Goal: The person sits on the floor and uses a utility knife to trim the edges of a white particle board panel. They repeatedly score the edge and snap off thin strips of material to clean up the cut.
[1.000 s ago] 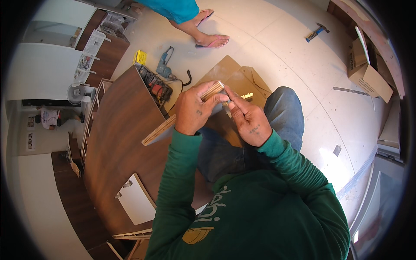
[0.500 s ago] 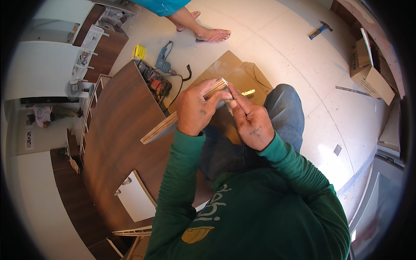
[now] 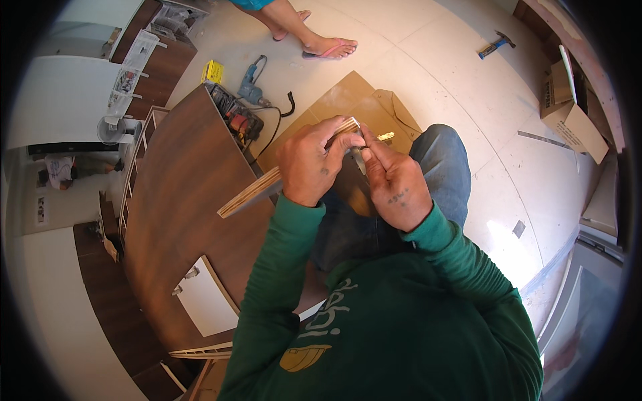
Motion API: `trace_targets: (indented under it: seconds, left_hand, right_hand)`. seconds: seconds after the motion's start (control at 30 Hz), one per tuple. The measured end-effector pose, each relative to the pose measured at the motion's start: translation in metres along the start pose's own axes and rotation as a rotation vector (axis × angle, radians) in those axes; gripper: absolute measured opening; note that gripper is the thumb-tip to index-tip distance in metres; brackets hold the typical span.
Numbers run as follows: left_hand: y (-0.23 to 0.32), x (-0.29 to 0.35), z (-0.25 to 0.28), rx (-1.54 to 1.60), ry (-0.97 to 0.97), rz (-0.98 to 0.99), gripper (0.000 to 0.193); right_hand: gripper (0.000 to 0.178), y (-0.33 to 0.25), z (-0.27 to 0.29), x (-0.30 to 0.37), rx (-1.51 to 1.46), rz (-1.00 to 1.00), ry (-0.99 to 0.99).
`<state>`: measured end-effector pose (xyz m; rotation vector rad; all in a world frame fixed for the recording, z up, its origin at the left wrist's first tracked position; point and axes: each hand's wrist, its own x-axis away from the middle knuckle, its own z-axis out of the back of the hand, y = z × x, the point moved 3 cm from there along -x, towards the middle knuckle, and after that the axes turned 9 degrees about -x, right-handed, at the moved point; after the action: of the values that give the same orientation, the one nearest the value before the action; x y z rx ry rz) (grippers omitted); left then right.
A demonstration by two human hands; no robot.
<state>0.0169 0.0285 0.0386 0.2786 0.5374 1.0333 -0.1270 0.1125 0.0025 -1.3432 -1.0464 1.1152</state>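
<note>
Hands meet at the centre of the frame, just above the blue denim knee [image 3: 438,167]. From my remote seat I see the left hand [image 3: 309,162] wrapped shut around a long pale plywood strip [image 3: 257,192], which slants from its far tip by the fingertips down toward the lower left, over the dark brown wooden panel [image 3: 180,220]. The right hand [image 3: 394,184] has its fingers pinched together on a small grey metal piece [image 3: 359,159] pressed against the strip's upper end; what kind of piece it is I cannot tell. Both hands touch each other at that end. A tiny pale yellow block [image 3: 386,136] lies just beyond the fingertips on the flat brown cardboard sheet [image 3: 348,93] spread on the white floor.

Toward the upper left of the frame, a blue power drill [image 3: 251,87] with a black cord lies near a small yellow box [image 3: 212,71], beside an open black tool case [image 3: 234,117]. At the top edge stands another person's foot in a pink sandal [image 3: 328,47]. A hammer [image 3: 495,45] lies at the upper right, an open cardboard box [image 3: 572,113] farther right.
</note>
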Motion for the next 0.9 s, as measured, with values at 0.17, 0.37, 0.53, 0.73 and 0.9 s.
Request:
trace_targets:
  seconds: [0.17,0.37,0.53,0.73,0.9]
  left_hand:
    - [0.002,0.001,0.0,-0.027,-0.005,-0.012,0.034]
    - [-0.005,0.007,-0.006,0.021,0.072,-0.084,0.03]
    - [-0.005,0.009,-0.009,0.074,0.083,-0.05,0.03]
    - [0.0,0.009,-0.005,0.027,0.02,-0.014,0.031]
    - [-0.001,0.011,-0.005,0.035,0.048,-0.036,0.029]
  right_hand:
    - [0.045,0.008,-0.01,0.006,0.028,0.122,0.108]
    - [0.045,0.005,-0.004,0.007,0.16,0.108,0.048]
    - [0.044,0.009,-0.008,0.009,-0.024,0.04,0.077]
    - [0.044,0.006,-0.015,0.016,0.055,-0.009,0.127]
    - [0.045,0.008,-0.007,0.011,0.209,0.173,0.087]
